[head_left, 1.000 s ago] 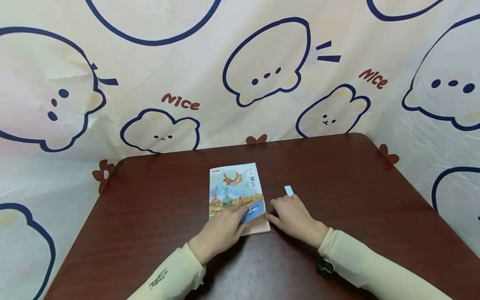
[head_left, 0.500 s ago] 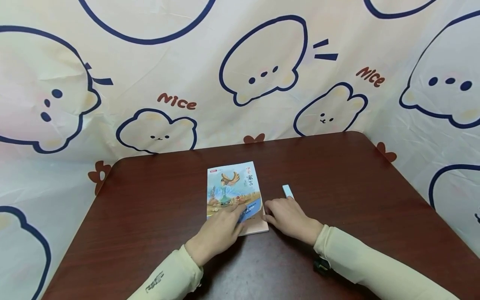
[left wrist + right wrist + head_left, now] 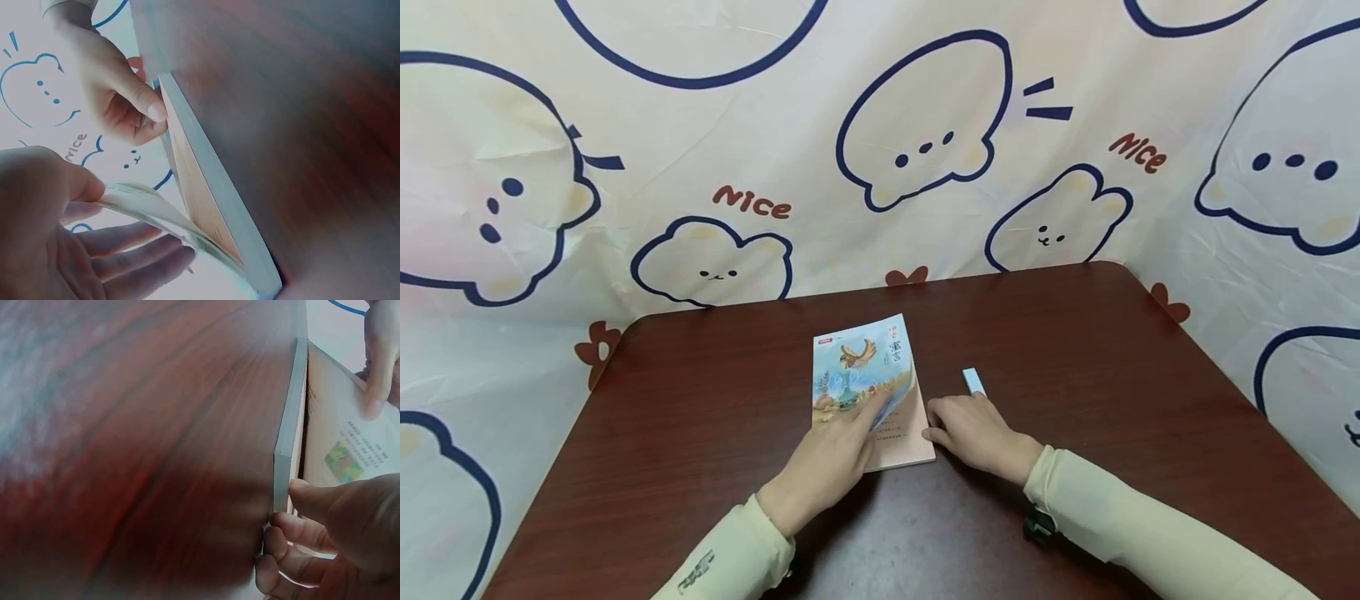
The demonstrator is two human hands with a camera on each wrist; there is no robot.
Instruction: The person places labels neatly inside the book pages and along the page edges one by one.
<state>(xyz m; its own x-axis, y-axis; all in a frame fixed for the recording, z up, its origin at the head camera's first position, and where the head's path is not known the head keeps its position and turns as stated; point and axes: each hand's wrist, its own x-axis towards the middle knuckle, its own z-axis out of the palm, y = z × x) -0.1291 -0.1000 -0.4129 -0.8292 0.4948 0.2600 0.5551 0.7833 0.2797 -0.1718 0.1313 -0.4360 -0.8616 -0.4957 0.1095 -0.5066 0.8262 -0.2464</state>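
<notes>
A paperback book (image 3: 853,354) with a blue illustrated cover lies on the brown table. Its front cover is bent up from the lower right, baring a pinkish printed page (image 3: 340,431) underneath. My left hand (image 3: 823,454) pinches the lifted cover between thumb and fingers, as the left wrist view shows from the side. At the book's right edge, my right hand (image 3: 973,433) has its thumb on the page rim and its curled fingers against the thick page block (image 3: 289,444). A small light blue bar (image 3: 973,381) sticks out beyond the right knuckles, its near end hidden.
The dark brown table (image 3: 715,383) runs back to a fabric backdrop (image 3: 820,150) printed with cartoon outlines, which also closes off both sides. Pale sleeves cover both forearms, and a dark device (image 3: 1039,528) sits under the right wrist.
My left hand has drawn slightly left and raised the cover, which lay nearly flat before; more of the page beneath shows. The right hand stays at the book's edge.
</notes>
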